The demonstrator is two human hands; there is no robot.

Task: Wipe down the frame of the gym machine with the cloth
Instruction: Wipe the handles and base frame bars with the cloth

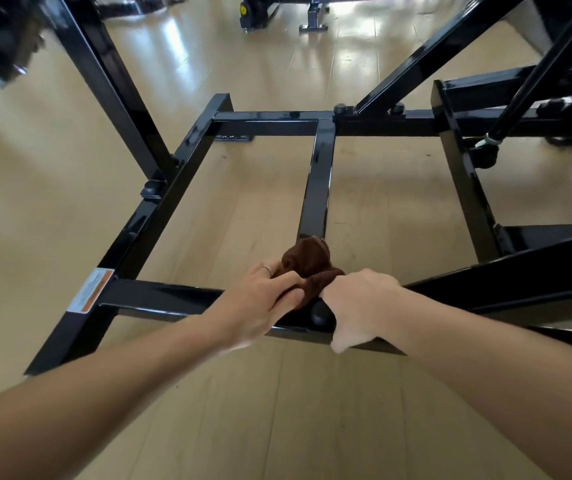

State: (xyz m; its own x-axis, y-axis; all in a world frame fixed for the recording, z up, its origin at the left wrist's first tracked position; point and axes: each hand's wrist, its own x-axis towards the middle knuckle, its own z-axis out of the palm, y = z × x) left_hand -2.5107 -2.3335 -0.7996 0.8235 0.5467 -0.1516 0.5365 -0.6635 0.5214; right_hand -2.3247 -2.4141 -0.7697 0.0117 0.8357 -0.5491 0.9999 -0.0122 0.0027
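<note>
A: Where is your cloth (312, 268) right now?

B: Just below the middle of the picture. It is a brown cloth, bunched up on the near crossbar (160, 297) of the black frame (180, 164), right where the centre bar (319, 181) running away from you meets it.

A: And your hands?

B: Your left hand (264, 306) lies on the left side of the cloth, fingers bent over the fabric and gripping its edge; a ring (266, 269) shows on one finger. Your right hand (360, 303) is on the cloth's right side, fingers curled down into it and holding it, the thumb hanging over the near face of the crossbar.

A: Anything between them?

B: A round black knob (320, 312) on the crossbar, just below the cloth, between your two hands.

A: What else is around you?

B: An orange-and-white warning label (91, 289) at the lower left, on the frame's left rail. The frame stands on a pale wood floor (277, 410). Slanted black struts rise at the upper left and upper right, and at the top centre another machine's black base (313, 19) shows, well apart.
</note>
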